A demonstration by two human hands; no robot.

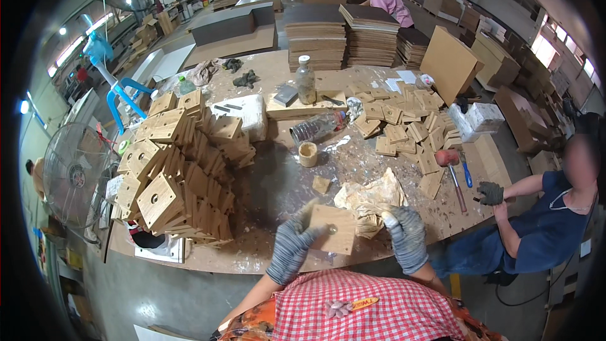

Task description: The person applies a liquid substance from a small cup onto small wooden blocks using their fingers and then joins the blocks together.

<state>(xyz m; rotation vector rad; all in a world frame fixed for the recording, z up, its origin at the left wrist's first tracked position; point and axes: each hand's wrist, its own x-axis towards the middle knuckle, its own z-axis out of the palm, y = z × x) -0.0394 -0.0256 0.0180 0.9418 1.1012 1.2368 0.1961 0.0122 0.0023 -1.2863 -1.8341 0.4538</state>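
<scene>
My left hand (291, 244), in a grey knitted glove, grips a square wooden block (342, 222) by its left edge. A round hole shows near the middle of the block. My right hand (406, 237), gloved alike, has its fingers closed on the edge of a crumpled cream cloth (369, 191) lying on the workbench. Just beyond the held block lies a small tan piece (320, 184). A short round wooden cup (308, 154) stands farther back, near a clear plastic bottle (317, 127) on its side.
Tall stacks of drilled wooden blocks (161, 202) fill the bench's left side. Loose blocks (398, 132) are heaped at the right, near a red-headed mallet (449, 161) and a blue-handled tool (466, 172). A co-worker (543, 215) is at the right end. A fan (77, 177) stands left.
</scene>
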